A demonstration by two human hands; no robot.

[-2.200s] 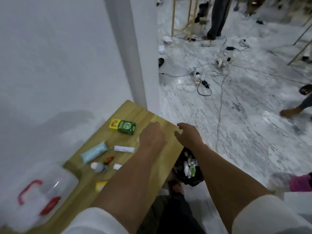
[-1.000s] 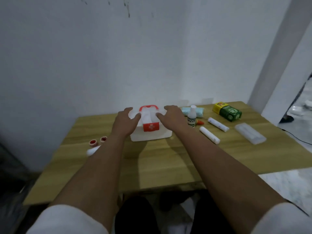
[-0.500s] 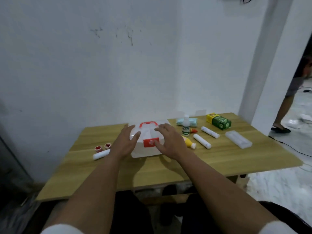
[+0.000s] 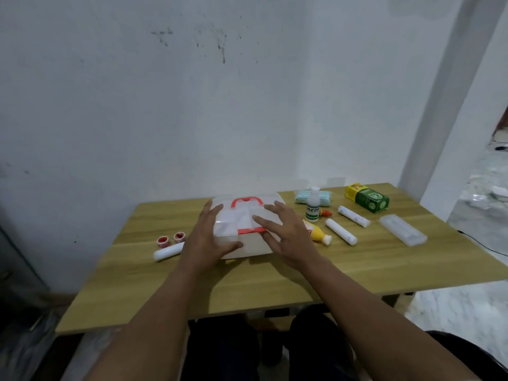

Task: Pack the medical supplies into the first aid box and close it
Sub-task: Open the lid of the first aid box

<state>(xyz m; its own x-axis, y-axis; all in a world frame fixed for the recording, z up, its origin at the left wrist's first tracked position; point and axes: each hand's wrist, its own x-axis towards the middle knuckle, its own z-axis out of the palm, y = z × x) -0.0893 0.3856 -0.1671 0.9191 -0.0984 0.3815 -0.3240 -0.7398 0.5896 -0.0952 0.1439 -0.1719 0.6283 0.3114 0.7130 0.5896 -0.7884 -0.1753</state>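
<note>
A white first aid box (image 4: 242, 215) with a red handle and red front latch sits closed at the middle of the wooden table (image 4: 247, 281). My left hand (image 4: 207, 237) rests on its left front corner, thumb against the front wall. My right hand (image 4: 286, 233) lies over its right front part, fingers spread near the latch. Right of the box lie a yellow tube (image 4: 319, 234), a white bottle (image 4: 312, 206), two white gauze rolls (image 4: 341, 231), a pack of blue masks (image 4: 325, 198), a green carton (image 4: 368, 198) and a clear case (image 4: 402, 233).
Left of the box lie a white roll (image 4: 168, 252) and two small red-topped tape rolls (image 4: 170, 238). A small orange-red item (image 4: 326, 213) sits by the bottle. The table stands against a white wall, with a pillar and marble floor at the right.
The view swung from the floor and table end to face the table head-on. Both hands came onto the first aid box and have slid toward its front edge.
</note>
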